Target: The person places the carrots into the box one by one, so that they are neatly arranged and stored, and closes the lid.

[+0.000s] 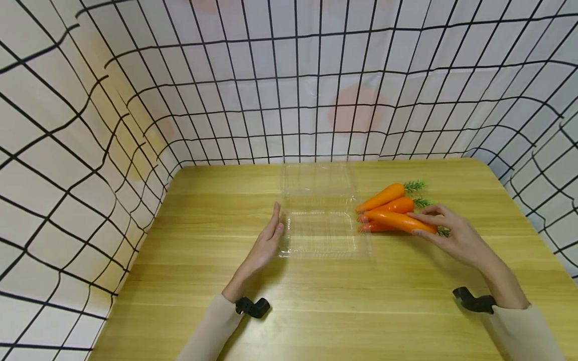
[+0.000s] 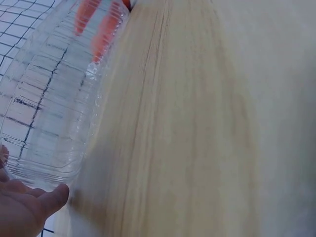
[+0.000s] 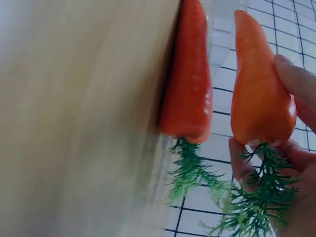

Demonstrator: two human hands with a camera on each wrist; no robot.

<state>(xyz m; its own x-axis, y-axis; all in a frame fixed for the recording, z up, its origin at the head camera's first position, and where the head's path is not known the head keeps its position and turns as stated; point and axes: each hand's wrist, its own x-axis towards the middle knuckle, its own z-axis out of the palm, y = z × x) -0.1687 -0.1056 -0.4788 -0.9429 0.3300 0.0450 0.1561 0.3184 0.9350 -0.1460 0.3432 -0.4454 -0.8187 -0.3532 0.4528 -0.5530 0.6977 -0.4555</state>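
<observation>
My right hand [image 1: 460, 239] pinches an orange carrot [image 1: 395, 219] between thumb and fingers near its thick end, above the other carrots. Its pointed tip aims left, and its green leafy top [image 3: 264, 190] hangs below the palm in the right wrist view. Beside it lie several more carrots [image 1: 383, 197] with green tops, tips at the right side of a clear plastic clamshell box [image 1: 322, 233]. The box stands with its lid [image 1: 318, 179] laid back toward the wall. Against the box's left side rests my left hand [image 1: 264, 245], fingers straight and thumb at the rim.
The wooden table [image 1: 217, 215] carries the box and carrots. White sheeting behind a black wire grid [image 1: 307, 90] encloses the back and both sides. A black wrist camera [image 1: 253, 307] is strapped on each forearm.
</observation>
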